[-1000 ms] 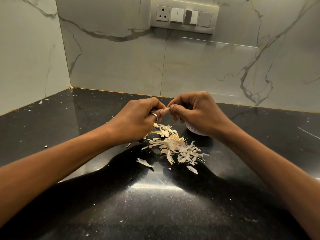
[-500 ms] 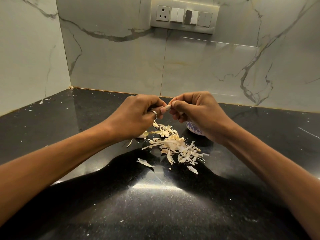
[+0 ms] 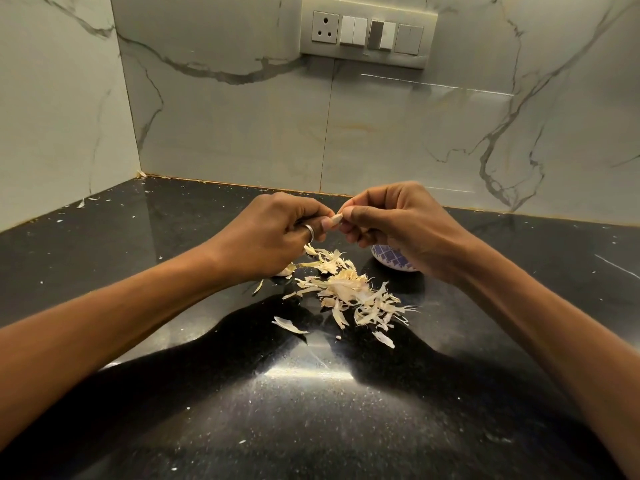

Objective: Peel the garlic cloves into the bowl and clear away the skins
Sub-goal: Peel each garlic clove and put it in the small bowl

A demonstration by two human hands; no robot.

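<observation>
My left hand (image 3: pixel 277 233) and my right hand (image 3: pixel 394 223) meet above the black counter, both pinching one pale garlic clove (image 3: pixel 335 220) between their fingertips. A ring sits on a left finger. Below the hands lies a heap of dry garlic skins (image 3: pixel 349 292) spread over the counter. A small white bowl with a blue pattern (image 3: pixel 388 259) stands just behind the heap, mostly hidden under my right hand; its contents cannot be seen. A pale piece, perhaps another clove (image 3: pixel 284 271), peeks out under my left wrist.
The glossy black counter (image 3: pixel 311 410) meets marble wall tiles in a corner at the back left. A switch panel with a socket (image 3: pixel 367 31) is on the back wall. Small skin flecks (image 3: pixel 81 202) dot the counter's left side.
Both hands have shifted slightly on the clove, the right hand lifting a little so more of the bowl shows under it. The skin heap lies as before.
</observation>
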